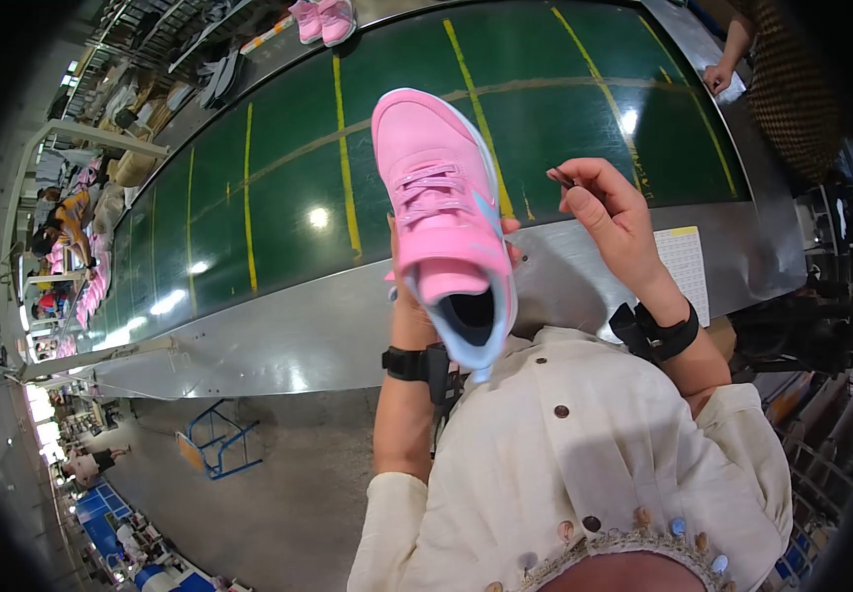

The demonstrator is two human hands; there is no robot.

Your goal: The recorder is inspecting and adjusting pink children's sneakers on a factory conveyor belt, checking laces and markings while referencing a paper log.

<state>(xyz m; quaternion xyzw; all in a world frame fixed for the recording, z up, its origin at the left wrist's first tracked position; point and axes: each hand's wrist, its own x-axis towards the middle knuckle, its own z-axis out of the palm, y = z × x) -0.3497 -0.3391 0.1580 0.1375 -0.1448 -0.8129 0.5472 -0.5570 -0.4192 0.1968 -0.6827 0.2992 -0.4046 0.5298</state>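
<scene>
A pink sneaker (434, 212) with pale blue lining and a hook-and-loop strap is held up in front of me, its toe pointing away and its opening toward me. My left hand (410, 318) is closed around it from beneath; the shoe hides most of the palm, and fingertips show at its right side. To the right of the shoe and apart from it, my right hand (612, 219) is raised with thumb and fingers pinched. A small dark piece (565, 181) shows between those fingertips, too small to name.
Below the shoe runs a green conveyor belt (288, 187) with yellow cross lines and a metal edge (249, 350). Another pink pair (323, 22) stands at the far side. A printed sheet (683, 271) lies right. A person's hand (717, 79) rests at the belt's right end; a blue-framed stool (219, 444) stands left.
</scene>
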